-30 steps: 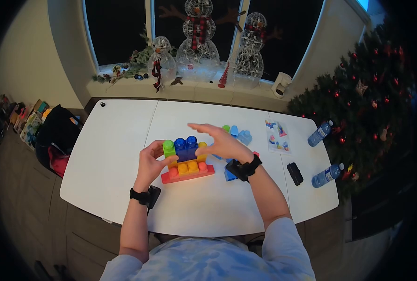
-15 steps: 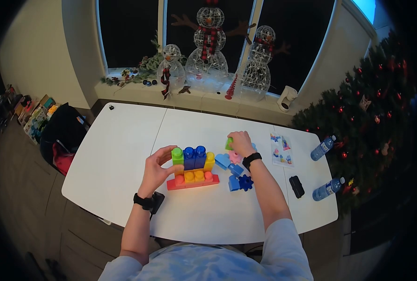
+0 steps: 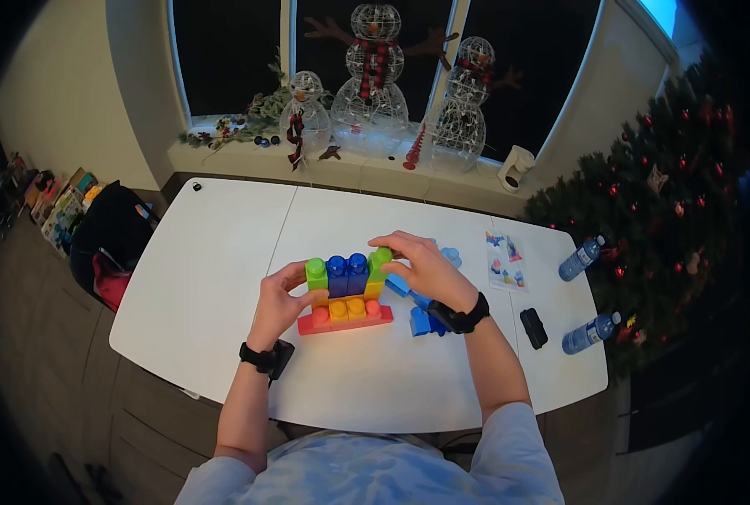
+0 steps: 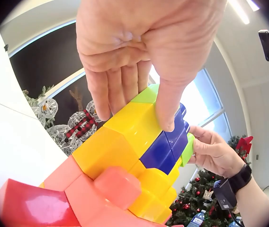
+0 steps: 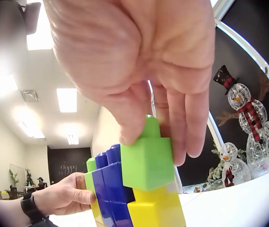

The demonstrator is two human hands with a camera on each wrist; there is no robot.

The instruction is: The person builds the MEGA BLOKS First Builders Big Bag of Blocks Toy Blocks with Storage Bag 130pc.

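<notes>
Stacking seems under way; one green block point(image 5: 147, 163) is pinched by the right hand point(image 3: 432, 276), the block wall point(image 3: 347, 283) gripped by the left hand point(image 3: 279, 311); even downward pressing is likely needed.

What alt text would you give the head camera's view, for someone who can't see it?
A person's left hand grips one end of a block wall while their right hand pinches a green block atop its other end. Loose blue blocks lie beside it on a white table, with two bottles at right. Snowmen and a decorated tree stand beyond.
</notes>
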